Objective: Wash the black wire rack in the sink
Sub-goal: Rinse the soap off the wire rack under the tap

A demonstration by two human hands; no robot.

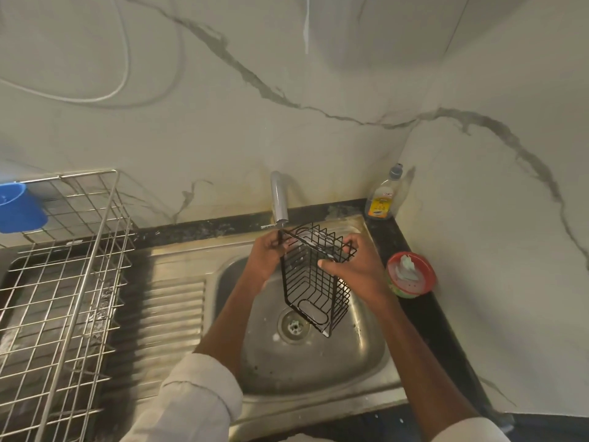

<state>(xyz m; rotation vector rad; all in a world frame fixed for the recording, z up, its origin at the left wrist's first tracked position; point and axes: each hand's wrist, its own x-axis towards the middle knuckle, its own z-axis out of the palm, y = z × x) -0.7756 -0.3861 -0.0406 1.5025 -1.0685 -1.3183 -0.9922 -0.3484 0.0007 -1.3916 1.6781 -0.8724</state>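
The black wire rack (314,279) hangs over the steel sink (360,355), right under the tap (279,199). Both hands hold it up. The left hand (266,255) has a tight grip on the top left corner wire. The right hand (357,263) has its fingers curled round the top right edge, with the thumb pressing on the side wires. The rack tilts, and its bottom end points down at the drain (294,327).

I cannot tell if water is running. White bits on the wires look like soap suds.

To do this step well, I think the hands should keep the rack low in the sink, so water does not splash onto the table (424,317). Turn it slowly so every wire gets wet. Wet wire is slippery, so keep both hands on it. The soap bottle (382,199) and the red tub (411,275) stand close by on the right.
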